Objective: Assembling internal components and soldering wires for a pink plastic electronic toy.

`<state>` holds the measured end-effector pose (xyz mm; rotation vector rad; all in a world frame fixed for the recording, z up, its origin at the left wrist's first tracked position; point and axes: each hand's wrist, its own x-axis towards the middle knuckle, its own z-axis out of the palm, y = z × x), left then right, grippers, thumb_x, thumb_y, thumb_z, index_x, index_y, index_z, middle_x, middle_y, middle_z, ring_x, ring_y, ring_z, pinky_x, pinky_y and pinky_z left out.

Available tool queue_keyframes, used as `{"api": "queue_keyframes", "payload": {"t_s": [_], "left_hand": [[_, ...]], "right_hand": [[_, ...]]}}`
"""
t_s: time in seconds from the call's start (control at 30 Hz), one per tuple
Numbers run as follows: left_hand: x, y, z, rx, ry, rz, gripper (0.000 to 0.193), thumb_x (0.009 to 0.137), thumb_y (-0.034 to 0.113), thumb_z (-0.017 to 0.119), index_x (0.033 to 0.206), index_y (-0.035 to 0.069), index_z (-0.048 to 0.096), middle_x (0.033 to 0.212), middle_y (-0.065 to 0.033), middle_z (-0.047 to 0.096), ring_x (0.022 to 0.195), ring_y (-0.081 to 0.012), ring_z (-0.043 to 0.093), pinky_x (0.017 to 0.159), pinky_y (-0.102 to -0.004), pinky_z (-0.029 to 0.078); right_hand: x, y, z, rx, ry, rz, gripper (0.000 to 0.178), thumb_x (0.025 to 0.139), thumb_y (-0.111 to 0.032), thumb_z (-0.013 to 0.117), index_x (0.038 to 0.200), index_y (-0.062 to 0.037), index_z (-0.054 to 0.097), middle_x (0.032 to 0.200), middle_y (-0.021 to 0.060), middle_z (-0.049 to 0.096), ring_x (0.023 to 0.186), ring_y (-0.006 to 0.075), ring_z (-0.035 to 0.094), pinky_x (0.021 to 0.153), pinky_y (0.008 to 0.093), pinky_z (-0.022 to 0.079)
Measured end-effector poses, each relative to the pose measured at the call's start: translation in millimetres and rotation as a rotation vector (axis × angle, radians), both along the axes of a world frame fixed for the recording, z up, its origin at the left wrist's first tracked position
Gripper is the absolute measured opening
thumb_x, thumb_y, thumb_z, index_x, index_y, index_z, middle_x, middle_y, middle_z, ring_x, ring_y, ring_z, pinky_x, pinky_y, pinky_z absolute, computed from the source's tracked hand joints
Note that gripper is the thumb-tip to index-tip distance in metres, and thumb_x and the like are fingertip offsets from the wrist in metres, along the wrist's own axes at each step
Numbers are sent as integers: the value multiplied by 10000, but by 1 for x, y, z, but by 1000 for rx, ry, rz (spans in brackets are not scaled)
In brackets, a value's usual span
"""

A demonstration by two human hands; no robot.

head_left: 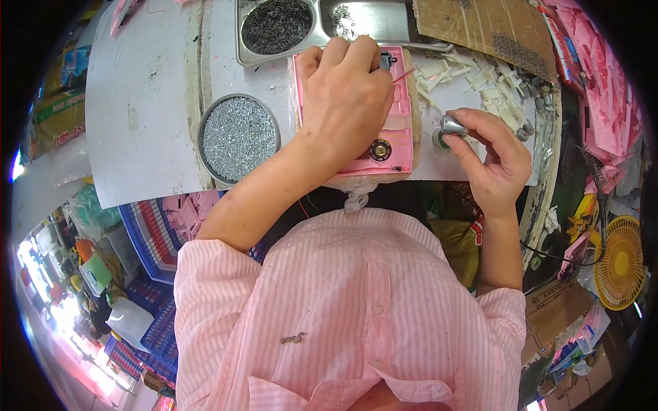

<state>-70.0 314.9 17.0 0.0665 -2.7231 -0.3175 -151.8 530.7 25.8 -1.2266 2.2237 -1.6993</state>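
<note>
A pink plastic housing [402,140] lies in front of me on a wrapped pad. A round black part with a brass-coloured middle [380,150] sits at its near end, and a small dark part [388,60] at its far end. My left hand [346,96] reaches across the housing with its fingers curled at the far edge; the fingertips and whatever they pinch are hidden. To the right of the housing, my right hand [499,154] holds a small silver, rounded piece [452,126] between thumb and fingers, with something green beneath it. The kind of that piece cannot be made out.
A round tin of small silver screws [238,139] stands left of the housing. Behind is a metal tray [241,48] with dark small parts. Cream plastic pieces [490,85] lie at right, below a cardboard sheet [473,27]. A yellow fan [620,262] stands far right.
</note>
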Motion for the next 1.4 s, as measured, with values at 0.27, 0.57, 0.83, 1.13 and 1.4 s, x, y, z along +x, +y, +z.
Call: {"api": "queue_keyframes", "payload": {"t_s": [0.27, 0.57, 0.83, 1.13, 1.4], "left_hand": [[57, -25, -12, 545, 111, -12, 115, 805, 96, 742, 882, 82, 658, 1043, -63, 639, 952, -254, 601, 909, -412, 419], [52, -23, -16, 519, 266, 29, 51, 906, 19, 669, 956, 22, 659, 963, -95, 696, 870, -222, 639, 783, -308, 497], [40, -25, -13, 690, 231, 69, 96, 873, 108, 714, 942, 63, 666, 824, -60, 671, 669, -223, 593, 701, -345, 443], [29, -25, -14, 887, 266, 99, 123, 887, 119, 713, 954, 18, 689, 745, -68, 641, 602, -144, 526, 561, -298, 430], [43, -34, -5, 875, 164, 23, 201, 797, 152, 764, 963, 58, 702, 892, -55, 653, 764, -201, 586, 681, -338, 470]], "right_hand": [[-6, -14, -9, 193, 97, 4, 302, 784, -51, 796, 1074, -37, 713, 1036, 109, 732, 898, 265, 684, 784, 333, 542], [-25, -57, -21, 348, 323, 71, 239, 787, -229, 794, 981, -98, 744, 1287, 78, 623, 1256, 347, 429, 1070, 455, 352], [-26, -65, -5, 507, 547, 82, 211, 764, -237, 803, 917, -97, 758, 1321, 104, 602, 1273, 383, 414, 1066, 476, 350], [6, -90, -1, 371, 547, 62, 175, 728, -173, 798, 881, -102, 756, 1358, 88, 599, 1309, 380, 413, 1097, 470, 342], [3, -100, -16, 290, 512, 75, 167, 684, -101, 766, 838, -76, 706, 1269, 79, 625, 1257, 396, 428, 1024, 471, 408]]}}
